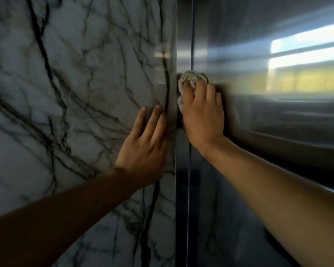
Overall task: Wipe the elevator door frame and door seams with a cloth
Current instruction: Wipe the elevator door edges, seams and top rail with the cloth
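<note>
A narrow steel door frame strip (182,45) runs vertically down the middle, with a dark seam (191,35) between it and the brushed steel elevator door (258,54) on the right. My right hand (202,114) presses a crumpled beige cloth (191,79) against the frame and seam at mid height. The cloth bunches above and left of my fingers. My left hand (145,147) lies flat with fingers spread on the marble wall (66,74), right beside the frame's left edge, holding nothing.
White marble with dark veins fills the left half. The steel door reflects a bright window and my right arm. Both forearms reach in from the bottom corners.
</note>
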`<control>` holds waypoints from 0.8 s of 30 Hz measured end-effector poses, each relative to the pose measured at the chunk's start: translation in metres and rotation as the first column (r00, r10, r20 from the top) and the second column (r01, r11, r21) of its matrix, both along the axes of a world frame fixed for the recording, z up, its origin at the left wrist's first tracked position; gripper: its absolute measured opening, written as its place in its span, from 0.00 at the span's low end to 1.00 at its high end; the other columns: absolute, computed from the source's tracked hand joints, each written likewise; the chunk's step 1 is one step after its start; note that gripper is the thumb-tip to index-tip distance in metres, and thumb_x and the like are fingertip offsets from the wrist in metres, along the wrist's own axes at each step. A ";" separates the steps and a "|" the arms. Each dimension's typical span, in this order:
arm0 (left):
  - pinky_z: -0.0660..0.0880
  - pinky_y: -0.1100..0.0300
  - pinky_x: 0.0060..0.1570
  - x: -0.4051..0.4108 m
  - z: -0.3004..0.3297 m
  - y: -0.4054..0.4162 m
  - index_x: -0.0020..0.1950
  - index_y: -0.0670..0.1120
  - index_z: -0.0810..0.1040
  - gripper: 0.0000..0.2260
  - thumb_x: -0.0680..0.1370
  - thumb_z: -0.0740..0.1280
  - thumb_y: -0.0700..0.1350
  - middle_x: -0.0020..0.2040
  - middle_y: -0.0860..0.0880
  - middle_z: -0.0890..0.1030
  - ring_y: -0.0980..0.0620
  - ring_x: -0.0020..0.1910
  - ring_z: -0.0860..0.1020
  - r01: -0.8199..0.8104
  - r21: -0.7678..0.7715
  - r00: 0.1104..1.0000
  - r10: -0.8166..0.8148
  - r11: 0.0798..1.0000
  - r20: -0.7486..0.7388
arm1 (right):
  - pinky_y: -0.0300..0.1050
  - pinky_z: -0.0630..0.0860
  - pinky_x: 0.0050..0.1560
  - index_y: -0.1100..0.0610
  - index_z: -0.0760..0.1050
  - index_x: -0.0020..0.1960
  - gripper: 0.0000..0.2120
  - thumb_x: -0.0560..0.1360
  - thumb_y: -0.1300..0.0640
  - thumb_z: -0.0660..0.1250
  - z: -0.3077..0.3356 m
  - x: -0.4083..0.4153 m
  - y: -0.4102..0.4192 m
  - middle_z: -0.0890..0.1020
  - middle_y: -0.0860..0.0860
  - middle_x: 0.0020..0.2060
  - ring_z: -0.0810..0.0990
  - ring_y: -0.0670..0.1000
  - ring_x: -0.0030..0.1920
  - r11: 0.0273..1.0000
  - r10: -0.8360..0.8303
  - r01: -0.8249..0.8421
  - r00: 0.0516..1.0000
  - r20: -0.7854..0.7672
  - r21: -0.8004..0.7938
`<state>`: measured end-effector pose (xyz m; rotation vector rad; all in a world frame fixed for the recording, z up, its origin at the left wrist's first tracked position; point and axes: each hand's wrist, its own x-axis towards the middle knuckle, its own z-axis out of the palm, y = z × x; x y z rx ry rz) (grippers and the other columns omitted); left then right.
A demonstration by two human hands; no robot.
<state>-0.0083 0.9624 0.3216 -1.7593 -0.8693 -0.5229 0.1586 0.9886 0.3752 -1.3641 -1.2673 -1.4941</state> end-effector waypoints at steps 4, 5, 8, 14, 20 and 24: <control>0.49 0.32 0.75 -0.003 -0.030 -0.002 0.75 0.32 0.64 0.36 0.75 0.54 0.56 0.76 0.31 0.61 0.31 0.78 0.52 -0.036 -0.024 0.999 0.035 0.999 -0.025 | 0.52 0.72 0.48 0.60 0.74 0.64 0.17 0.78 0.61 0.55 -0.022 0.000 -0.001 0.78 0.59 0.53 0.75 0.59 0.50 1.000 0.010 -0.010 1.000 0.001 -0.025; 0.49 0.33 0.75 -0.004 -0.037 -0.002 0.75 0.32 0.63 0.36 0.75 0.54 0.56 0.76 0.31 0.60 0.32 0.79 0.52 -0.038 -0.025 0.999 0.037 0.999 -0.026 | 0.52 0.72 0.48 0.60 0.74 0.64 0.18 0.78 0.61 0.54 -0.030 0.000 -0.003 0.78 0.59 0.53 0.75 0.59 0.50 0.999 0.018 -0.018 1.000 0.005 -0.034; 0.49 0.33 0.75 -0.005 -0.054 -0.005 0.75 0.32 0.63 0.35 0.75 0.56 0.54 0.77 0.31 0.60 0.32 0.79 0.50 -0.003 -0.056 1.000 0.002 0.998 -0.019 | 0.52 0.72 0.48 0.60 0.73 0.64 0.17 0.78 0.63 0.55 -0.055 0.001 -0.006 0.77 0.59 0.53 0.75 0.59 0.50 0.998 0.017 -0.016 1.000 0.022 -0.067; 0.50 0.32 0.75 -0.006 -0.090 -0.007 0.75 0.31 0.64 0.34 0.75 0.57 0.53 0.76 0.31 0.60 0.32 0.79 0.50 0.018 -0.096 0.999 -0.021 0.995 -0.031 | 0.52 0.71 0.46 0.59 0.74 0.64 0.24 0.81 0.63 0.43 -0.095 0.001 -0.012 0.78 0.58 0.51 0.75 0.58 0.48 0.995 0.020 -0.017 0.999 0.029 -0.098; 0.47 0.32 0.75 -0.004 -0.129 -0.010 0.76 0.32 0.61 0.34 0.76 0.57 0.53 0.77 0.31 0.58 0.32 0.79 0.50 0.029 -0.123 0.998 -0.036 0.992 -0.057 | 0.50 0.71 0.45 0.58 0.75 0.64 0.21 0.83 0.60 0.45 -0.145 -0.001 -0.017 0.78 0.57 0.50 0.74 0.57 0.47 0.992 -0.003 0.005 1.000 0.015 -0.127; 0.49 0.32 0.75 -0.002 -0.156 -0.008 0.75 0.31 0.62 0.32 0.76 0.54 0.49 0.77 0.31 0.59 0.32 0.79 0.51 0.049 -0.136 0.997 -0.058 0.989 -0.059 | 0.49 0.72 0.48 0.58 0.73 0.65 0.15 0.81 0.57 0.59 -0.175 -0.001 -0.018 0.77 0.57 0.52 0.74 0.56 0.49 0.984 -0.027 0.027 1.000 0.002 -0.175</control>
